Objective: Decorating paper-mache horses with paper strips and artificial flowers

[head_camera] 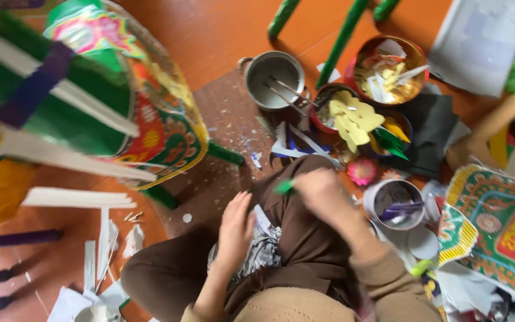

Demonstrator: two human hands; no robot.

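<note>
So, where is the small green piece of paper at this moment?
In the head view, the green piece is near the middle, at the fingertips of the right hand above the person's knee. The left hand rests lower left of it.

Person sits on floor [222,36], knees up mid-frame. Left hand [235,229] rests on lap, on a patterned cloth [260,250]. Right hand [320,189] over the knee, paper scrap [284,186] at its fingertips. Ahead of knees: metal pot [272,77] with sticks in it; right of it a bowl of paper cutouts [353,116], behind that another bowl [388,70]. Cup [396,204] just right of right hand. Printed sheet [499,229] far right. Big decorated paper structure [84,95] at left, paper strips [75,198] below it on floor.
</note>
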